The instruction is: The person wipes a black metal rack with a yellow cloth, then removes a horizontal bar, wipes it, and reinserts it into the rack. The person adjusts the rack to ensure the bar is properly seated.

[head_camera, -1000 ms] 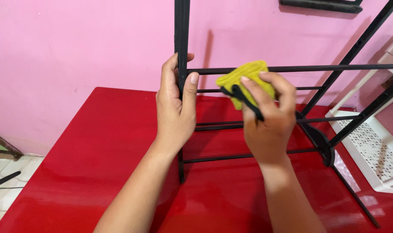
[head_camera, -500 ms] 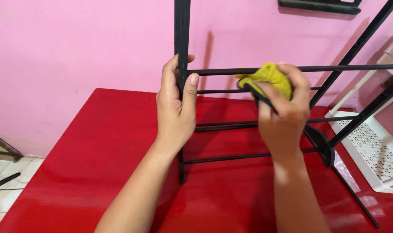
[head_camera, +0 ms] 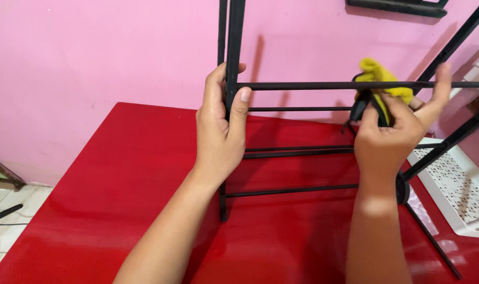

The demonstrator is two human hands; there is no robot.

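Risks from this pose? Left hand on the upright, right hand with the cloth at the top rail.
1. The black rack stands on a glossy red table; only the left hand on its upright steadies it, so a sideways push could slide or tip it.
2. The right hand presses the yellow cloth close to crossing bars; fingers could get pinched.
3. The white perforated tray sits close to the rack's angled leg and could be knocked.

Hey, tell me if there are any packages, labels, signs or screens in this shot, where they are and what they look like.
None in view: no package, label, sign or screen.
Left hand: grips the upright post of a black metal rack on a red table.
Right hand: presses a yellow cloth to the rack's upper bar.
White perforated tray: at the right edge.
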